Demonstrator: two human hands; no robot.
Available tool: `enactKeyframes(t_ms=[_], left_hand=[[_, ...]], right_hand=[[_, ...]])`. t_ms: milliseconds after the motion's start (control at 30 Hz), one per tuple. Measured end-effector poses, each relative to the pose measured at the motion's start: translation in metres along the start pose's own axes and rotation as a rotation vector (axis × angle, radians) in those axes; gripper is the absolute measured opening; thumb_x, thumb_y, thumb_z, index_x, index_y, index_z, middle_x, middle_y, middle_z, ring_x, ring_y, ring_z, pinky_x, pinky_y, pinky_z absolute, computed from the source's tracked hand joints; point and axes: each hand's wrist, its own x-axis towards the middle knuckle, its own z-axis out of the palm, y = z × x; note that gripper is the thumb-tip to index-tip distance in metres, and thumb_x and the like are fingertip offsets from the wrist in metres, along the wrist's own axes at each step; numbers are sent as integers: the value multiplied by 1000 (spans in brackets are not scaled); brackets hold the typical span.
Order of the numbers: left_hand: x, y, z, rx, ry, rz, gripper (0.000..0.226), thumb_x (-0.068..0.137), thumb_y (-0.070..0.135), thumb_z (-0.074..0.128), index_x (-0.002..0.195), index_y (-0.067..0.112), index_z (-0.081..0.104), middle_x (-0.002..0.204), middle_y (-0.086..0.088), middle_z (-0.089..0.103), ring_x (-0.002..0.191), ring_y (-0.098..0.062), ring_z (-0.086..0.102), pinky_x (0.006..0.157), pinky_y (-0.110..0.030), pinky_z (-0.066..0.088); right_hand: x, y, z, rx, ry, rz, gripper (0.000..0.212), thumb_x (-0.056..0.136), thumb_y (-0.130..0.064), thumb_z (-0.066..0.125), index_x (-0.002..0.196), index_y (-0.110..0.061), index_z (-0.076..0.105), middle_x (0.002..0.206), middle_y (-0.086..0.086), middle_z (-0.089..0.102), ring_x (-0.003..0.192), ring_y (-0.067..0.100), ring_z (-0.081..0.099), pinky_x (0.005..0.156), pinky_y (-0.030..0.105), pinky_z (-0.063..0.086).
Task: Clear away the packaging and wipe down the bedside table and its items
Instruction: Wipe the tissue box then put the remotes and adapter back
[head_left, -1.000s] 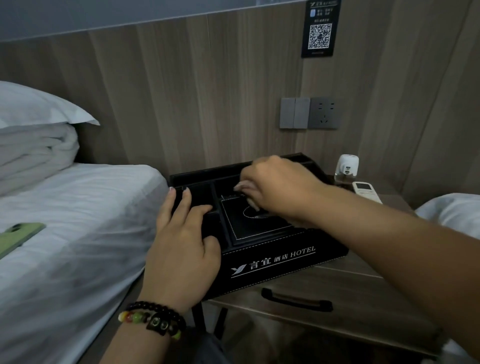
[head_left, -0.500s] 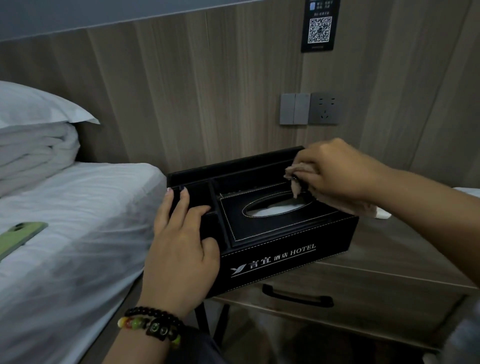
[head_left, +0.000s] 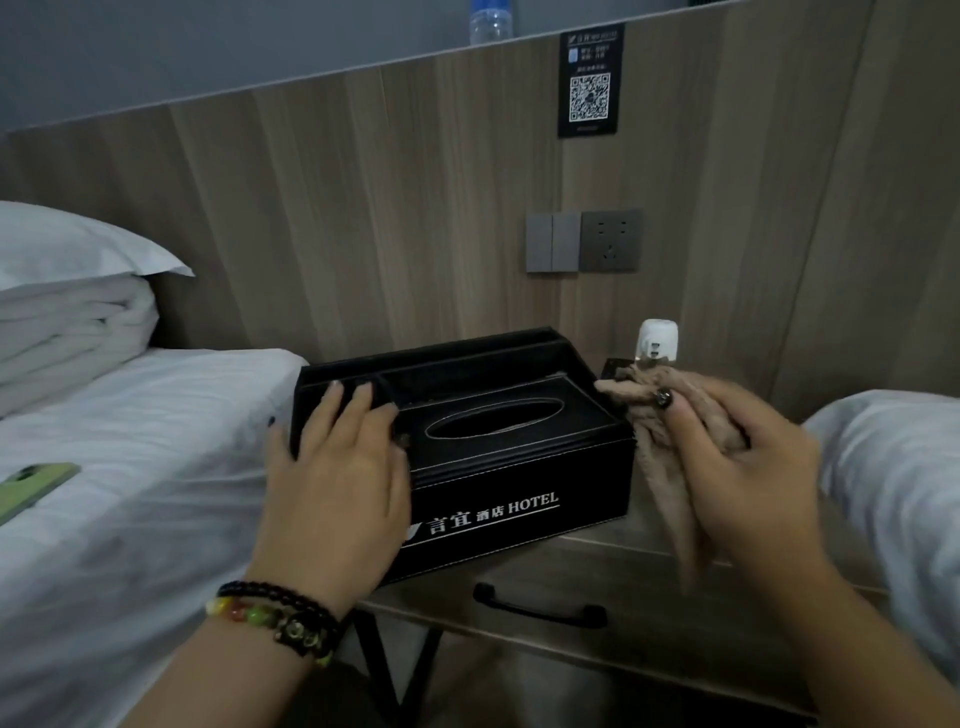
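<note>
A black hotel tissue box organiser (head_left: 519, 467) stands at the left front of the wooden bedside table (head_left: 613, 561). My left hand (head_left: 337, 467) lies flat on its left side, fingers over the small compartments, holding it steady. My right hand (head_left: 743, 457) is just to the right of the box and grips a crumpled brown cloth (head_left: 660, 447), which hangs down beside the box's right wall. Tissue is barely visible inside the oval slot.
A small white device (head_left: 657, 343) stands at the table's back, behind the cloth. White beds flank the table; a green phone (head_left: 31, 488) lies on the left bed. A drawer handle (head_left: 540, 608) faces me. Switches and a socket (head_left: 584, 241) are on the wooden wall panel.
My right hand with the cloth has moved from the box's top, over its back right corner, to beside its right wall. My left hand has stayed on the box. The camera tilted up.
</note>
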Motion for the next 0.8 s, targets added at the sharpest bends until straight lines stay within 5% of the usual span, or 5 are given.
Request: enactKeyframes(t_ms=[167, 233, 400, 500, 800], left_hand=[[12, 90, 0, -18, -66, 176, 56, 96, 54, 17, 136, 24, 43, 133, 3, 57, 124, -14, 50, 110, -39, 32], [23, 114, 11, 30, -54, 182, 53, 96, 57, 19, 123, 23, 49, 110, 3, 65, 99, -15, 61, 83, -32, 44], [32, 124, 33, 209, 63, 186, 75, 89, 66, 3, 85, 19, 60, 70, 2, 64, 58, -17, 61, 45, -26, 27], [39, 112, 35, 179, 87, 214, 78, 90, 69, 4, 69, 18, 60, 52, 3, 57, 40, -18, 54, 39, -21, 23], [26, 44, -2, -215, 323, 394, 74, 97, 59, 11, 76, 18, 69, 60, 3, 65, 52, -23, 63, 46, -28, 44]], right_hand=[[-2, 14, -10, 154, 89, 201, 19, 89, -11, 65, 101, -26, 68, 90, -19, 67, 84, -10, 63, 77, 6, 48], [-4, 20, -14, 211, 125, 236, 18, 89, -11, 64, 100, -24, 69, 88, -17, 69, 83, -6, 65, 75, 10, 51], [-18, 36, -6, 364, 141, 426, 26, 89, -10, 64, 91, -35, 70, 89, -13, 74, 92, 6, 69, 86, 24, 55], [-18, 30, 0, 379, 45, 342, 25, 90, -10, 64, 96, -33, 71, 93, -12, 74, 94, 1, 68, 87, 20, 53], [-34, -10, 9, 263, -65, -227, 21, 89, -14, 63, 109, -11, 70, 104, -5, 68, 101, 3, 64, 88, 18, 49]])
